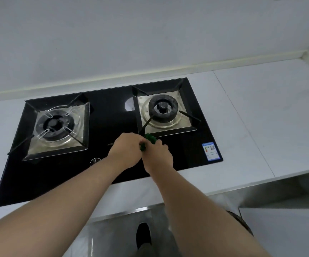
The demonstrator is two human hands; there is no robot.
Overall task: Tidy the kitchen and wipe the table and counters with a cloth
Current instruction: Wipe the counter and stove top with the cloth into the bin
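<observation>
A pale counter (261,112) ran from the left edge of the frame to the right, with a black glass hob (111,115) set into it left of centre. Whether either had yet been wiped could not be told, and no table was in view, so most of the job likely remained. Both arms reached up from the bottom of the frame, the left hand (125,151) and right hand (158,156) meeting at centre, both gripping a bunched green cloth (150,138) over the hob's front, by the lower-left corner of the right burner (162,108)
</observation>
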